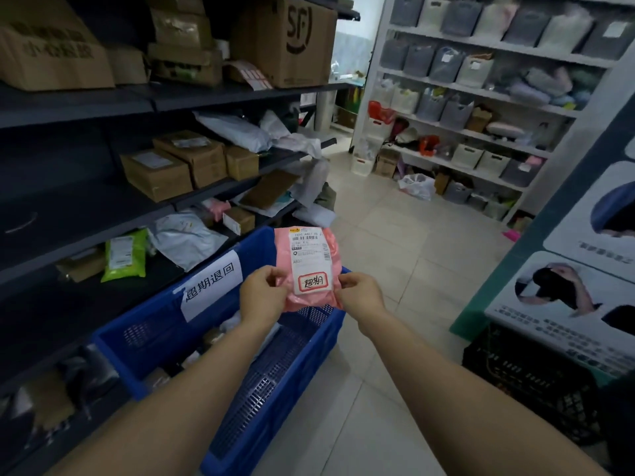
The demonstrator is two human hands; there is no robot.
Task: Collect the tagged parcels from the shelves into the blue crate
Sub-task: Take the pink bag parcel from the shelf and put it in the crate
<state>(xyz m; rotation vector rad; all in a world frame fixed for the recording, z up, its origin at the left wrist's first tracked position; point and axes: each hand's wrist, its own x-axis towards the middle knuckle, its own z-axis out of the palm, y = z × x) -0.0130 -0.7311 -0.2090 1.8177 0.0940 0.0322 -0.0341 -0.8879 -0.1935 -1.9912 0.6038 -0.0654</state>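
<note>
Left hand point(262, 294) and right hand point(360, 294) each pinch a lower side edge of pink parcel point(311, 266), held upright above far end of blue crate point(295, 365); white label with red-boxed tag faces camera. Dark shelves point(86, 214) with parcels stand left.

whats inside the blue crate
Some pale and brown parcels lie in the blue crate; the forearms and the pink parcel in the left hand and right hand hide the rest.
</note>
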